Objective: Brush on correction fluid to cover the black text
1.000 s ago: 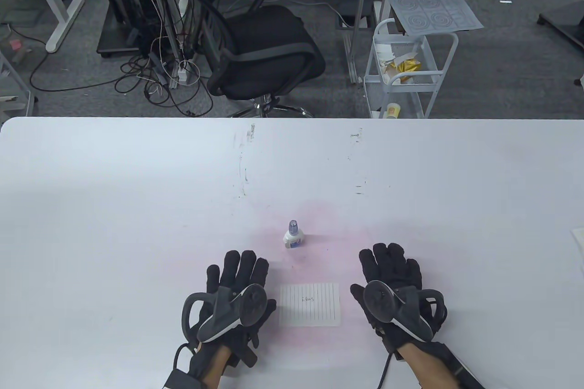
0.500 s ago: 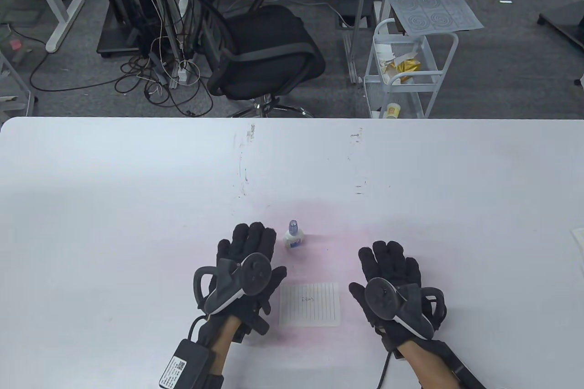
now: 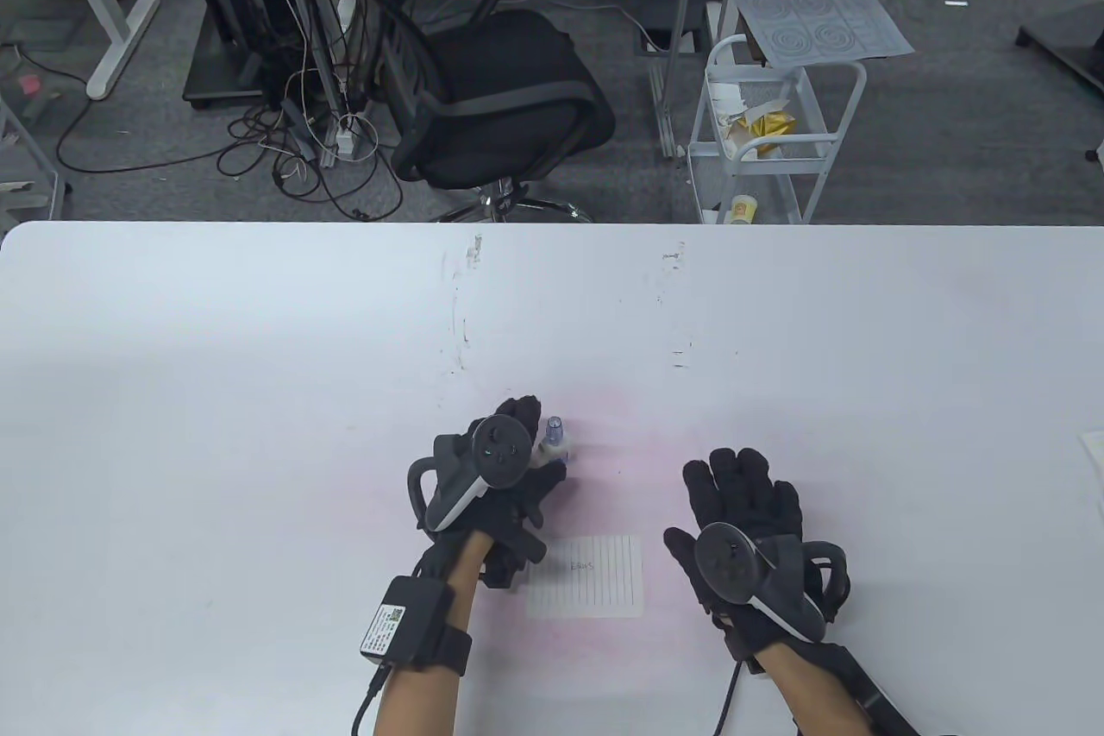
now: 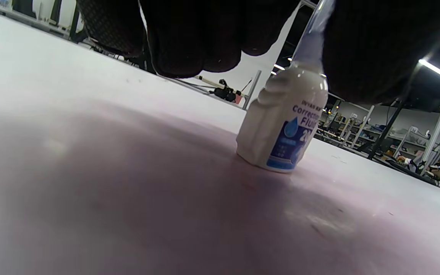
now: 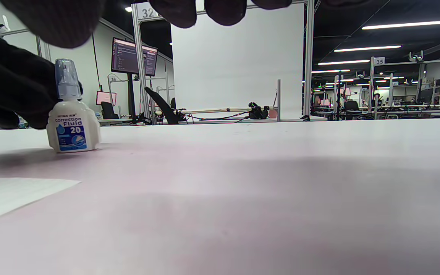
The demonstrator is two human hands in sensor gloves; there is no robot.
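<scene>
A small white correction fluid bottle with a pale blue cap stands upright on the white table. My left hand is right beside it on its left, fingers curled over it. In the left wrist view the fingers hang above and behind the bottle, with the thumb close by the cap; I cannot tell whether they touch. A lined white note with small black text lies nearer me. My right hand rests flat and open to the note's right. The bottle shows in the right wrist view.
A black office chair and a white wire cart stand on the floor beyond the table's far edge. A sheet corner lies at the table's right edge. Scuff marks run across the table's middle.
My left hand has moved forward and right from beside the note up to the bottle, and its fingers have curled. The right hand, bottle and note have hardly moved.
</scene>
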